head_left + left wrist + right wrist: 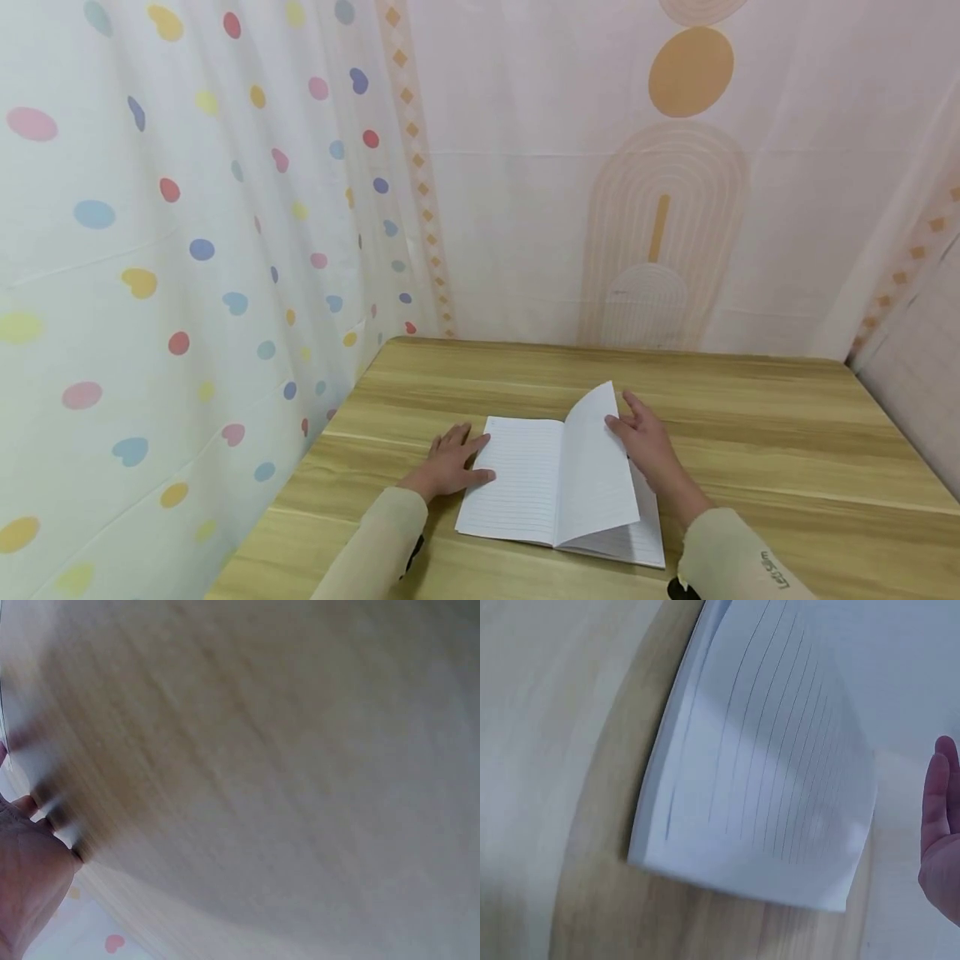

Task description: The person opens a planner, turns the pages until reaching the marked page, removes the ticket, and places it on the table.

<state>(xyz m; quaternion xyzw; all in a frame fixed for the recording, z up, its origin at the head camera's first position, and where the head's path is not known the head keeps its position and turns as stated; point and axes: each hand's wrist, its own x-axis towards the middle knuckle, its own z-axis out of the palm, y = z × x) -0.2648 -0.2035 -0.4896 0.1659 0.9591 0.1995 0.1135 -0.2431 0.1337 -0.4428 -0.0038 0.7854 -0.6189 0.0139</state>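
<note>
An open notebook (pixel 517 479) with ruled white pages lies on the wooden table. One page (pixel 596 475) stands raised and curved over its right half. The left hand (pixel 450 462) rests spread at the notebook's left edge, thumb and a fingertip over the margin. Beside the raised page's outer edge is the right hand (pixel 648 442), its thumb overlapping the page and its other fingers extended. In the right wrist view, straight fingers (pixel 937 799) show at the right, near the ruled paper (pixel 772 765). Only part of the left hand (pixel 34 862) appears in the left wrist view.
The wooden table (pixel 787 442) extends around the notebook on all sides. A curtain with coloured dots (pixel 187 292) hangs along the left, and a pale patterned curtain (pixel 517 250) hangs behind the table's far edge.
</note>
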